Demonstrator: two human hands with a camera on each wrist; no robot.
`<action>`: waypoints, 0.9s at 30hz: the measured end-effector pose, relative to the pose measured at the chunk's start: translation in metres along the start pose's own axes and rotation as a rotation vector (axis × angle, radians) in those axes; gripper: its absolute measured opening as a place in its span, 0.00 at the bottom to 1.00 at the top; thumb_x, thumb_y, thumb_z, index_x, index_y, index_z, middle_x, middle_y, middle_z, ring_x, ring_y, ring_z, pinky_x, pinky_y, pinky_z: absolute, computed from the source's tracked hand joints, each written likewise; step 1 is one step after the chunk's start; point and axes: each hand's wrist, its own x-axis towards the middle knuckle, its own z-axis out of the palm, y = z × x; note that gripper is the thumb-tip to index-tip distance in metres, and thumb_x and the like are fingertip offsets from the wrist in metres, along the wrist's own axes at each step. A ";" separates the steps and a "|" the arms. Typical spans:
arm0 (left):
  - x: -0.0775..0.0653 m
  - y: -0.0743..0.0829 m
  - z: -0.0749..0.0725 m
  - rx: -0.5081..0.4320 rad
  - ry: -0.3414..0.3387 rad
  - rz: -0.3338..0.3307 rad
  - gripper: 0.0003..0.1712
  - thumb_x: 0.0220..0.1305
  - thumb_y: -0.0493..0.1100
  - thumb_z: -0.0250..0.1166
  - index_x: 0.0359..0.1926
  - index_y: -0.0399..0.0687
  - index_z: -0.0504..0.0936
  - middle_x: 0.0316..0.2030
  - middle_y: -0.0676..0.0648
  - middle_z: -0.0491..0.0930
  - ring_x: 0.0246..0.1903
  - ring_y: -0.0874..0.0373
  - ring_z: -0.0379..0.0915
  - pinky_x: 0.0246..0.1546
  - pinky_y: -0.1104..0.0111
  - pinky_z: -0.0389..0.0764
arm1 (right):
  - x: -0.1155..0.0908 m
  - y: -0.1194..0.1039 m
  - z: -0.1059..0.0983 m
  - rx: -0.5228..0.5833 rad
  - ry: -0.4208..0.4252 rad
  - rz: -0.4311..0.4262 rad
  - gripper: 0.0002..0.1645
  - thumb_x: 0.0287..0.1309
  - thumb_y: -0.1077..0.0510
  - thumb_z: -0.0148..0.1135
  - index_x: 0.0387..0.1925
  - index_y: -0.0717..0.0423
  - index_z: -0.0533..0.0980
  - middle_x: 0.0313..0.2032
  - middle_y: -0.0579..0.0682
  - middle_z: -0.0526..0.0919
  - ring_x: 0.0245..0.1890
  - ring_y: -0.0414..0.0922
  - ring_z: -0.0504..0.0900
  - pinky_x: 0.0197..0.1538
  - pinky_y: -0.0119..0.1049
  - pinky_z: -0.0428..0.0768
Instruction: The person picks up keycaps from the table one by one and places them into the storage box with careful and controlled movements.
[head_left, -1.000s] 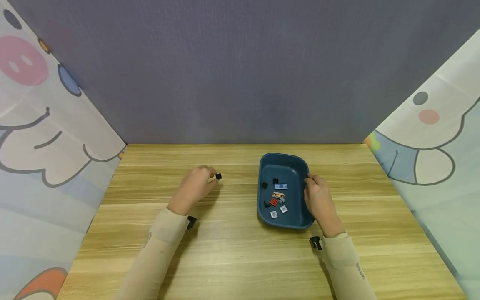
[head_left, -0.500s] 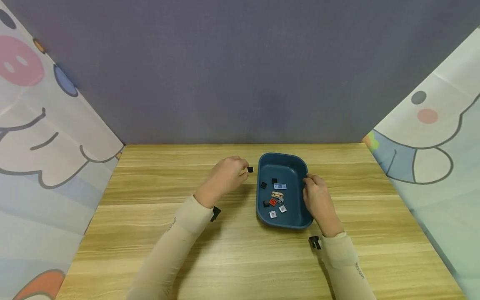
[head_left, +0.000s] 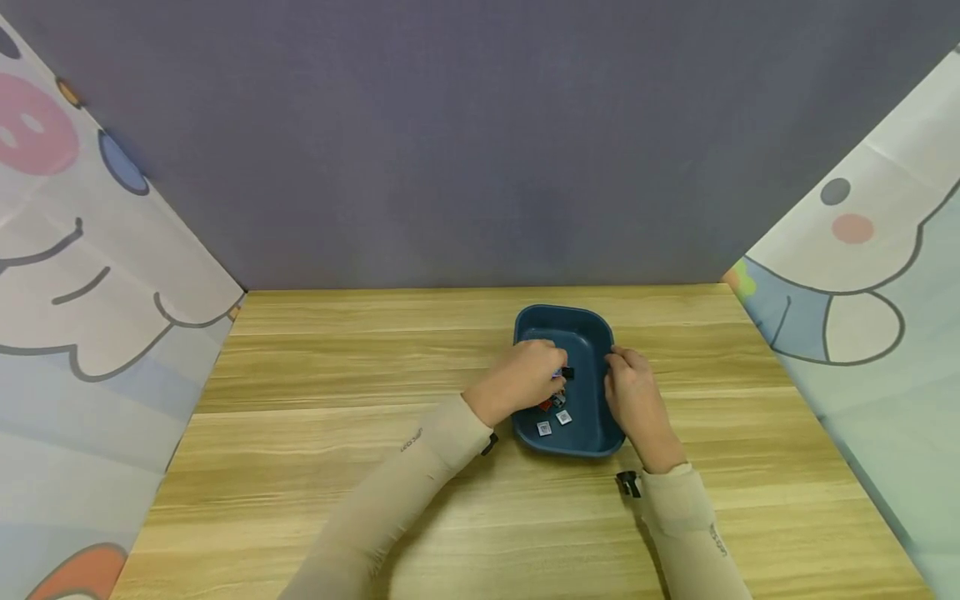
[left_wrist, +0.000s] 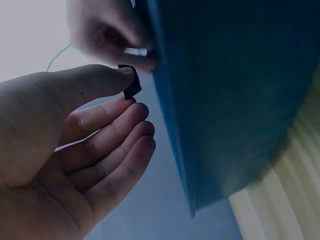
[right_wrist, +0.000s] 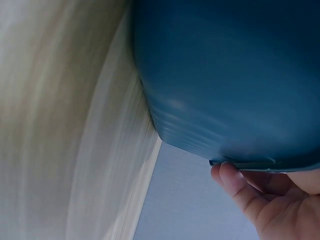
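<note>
My left hand [head_left: 525,375] reaches over the left rim of the blue plastic tray [head_left: 562,307], fingertips above its middle. It pinches a small black keycap [left_wrist: 132,84] between thumb and index finger; the other fingers are loosely bent. The keycap's free edge points away from the hand. My right hand [head_left: 636,400] grips the tray's right rim, fingertips on the tray wall [right_wrist: 230,90] in the right wrist view. Inside the tray lie two white keycaps [head_left: 544,428], a red keycap [head_left: 545,406] and a grey one [head_left: 558,399]. My left hand hides other pieces there.
The tray stands on a light wooden table [head_left: 337,350] before an upright grey panel [head_left: 480,150]. Cartoon-printed sheets [head_left: 832,250] border both sides. Black wrist mounts [head_left: 628,483] sit near both cuffs.
My left hand has moved right from the table to over the tray, carrying the black keycap. The right hand keeps its grip on the rim, and the tray stays put.
</note>
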 end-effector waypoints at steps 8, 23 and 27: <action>0.011 0.011 0.011 0.014 -0.034 0.034 0.07 0.70 0.46 0.65 0.38 0.49 0.83 0.29 0.52 0.75 0.26 0.63 0.70 0.28 0.73 0.72 | 0.001 0.000 0.000 0.001 0.002 -0.005 0.09 0.52 0.79 0.63 0.38 0.78 0.79 0.45 0.73 0.80 0.45 0.69 0.79 0.48 0.56 0.80; 0.002 0.007 0.009 0.018 -0.008 0.010 0.19 0.68 0.49 0.67 0.54 0.43 0.82 0.44 0.48 0.82 0.40 0.60 0.79 0.38 0.73 0.78 | 0.001 -0.002 -0.003 -0.008 -0.038 0.028 0.11 0.53 0.78 0.63 0.40 0.78 0.79 0.47 0.73 0.79 0.48 0.68 0.78 0.50 0.56 0.79; -0.009 0.001 0.005 0.020 0.030 -0.003 0.20 0.67 0.49 0.68 0.54 0.42 0.83 0.44 0.47 0.82 0.41 0.58 0.79 0.40 0.70 0.79 | -0.001 -0.001 -0.003 -0.004 -0.035 0.022 0.11 0.53 0.78 0.63 0.40 0.79 0.78 0.47 0.73 0.79 0.48 0.69 0.78 0.50 0.56 0.79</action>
